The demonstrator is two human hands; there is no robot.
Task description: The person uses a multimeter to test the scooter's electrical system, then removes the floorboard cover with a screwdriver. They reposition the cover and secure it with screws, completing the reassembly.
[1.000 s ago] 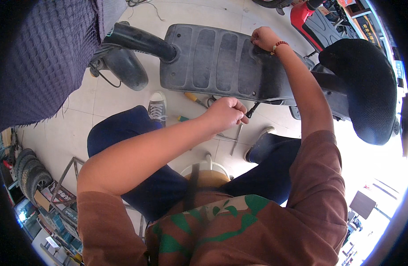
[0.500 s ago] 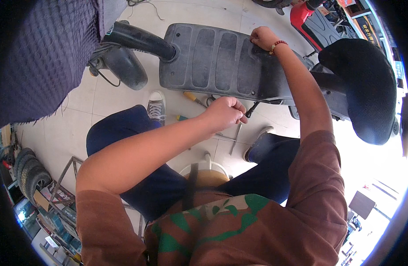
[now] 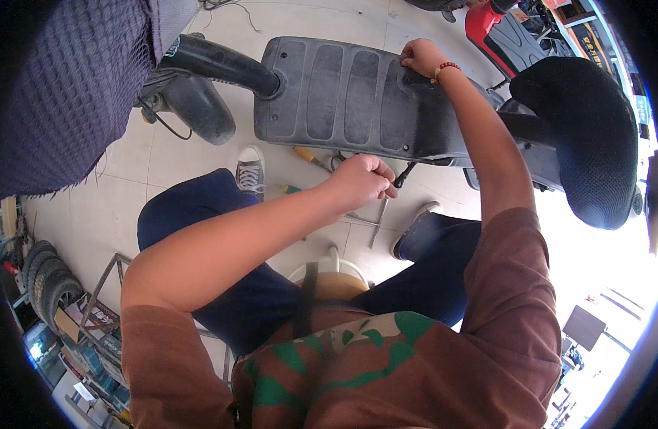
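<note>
A dark grey scooter footboard [image 3: 329, 93] with ribbed panels lies across in front of me. Below its near edge, my left hand [image 3: 364, 182] is closed in a pinch; what sits between the fingertips, if anything, is too small to name. Right beside those fingertips a short black rod-like part [image 3: 406, 175] sticks out from under the board. At the board's far edge, my right hand [image 3: 422, 57], with a red bead bracelet on its wrist, is closed with curled fingers. Whatever it grips is hidden from view.
A black scooter seat [image 3: 582, 143] rises at the right, and the steering column [image 3: 218, 64] and front fender [image 3: 200, 111] stand left. On the floor lie a yellow-handled tool [image 3: 307, 155] and a metal T-shaped rod [image 3: 378, 225]. Tyres [image 3: 53, 282] are stacked far left.
</note>
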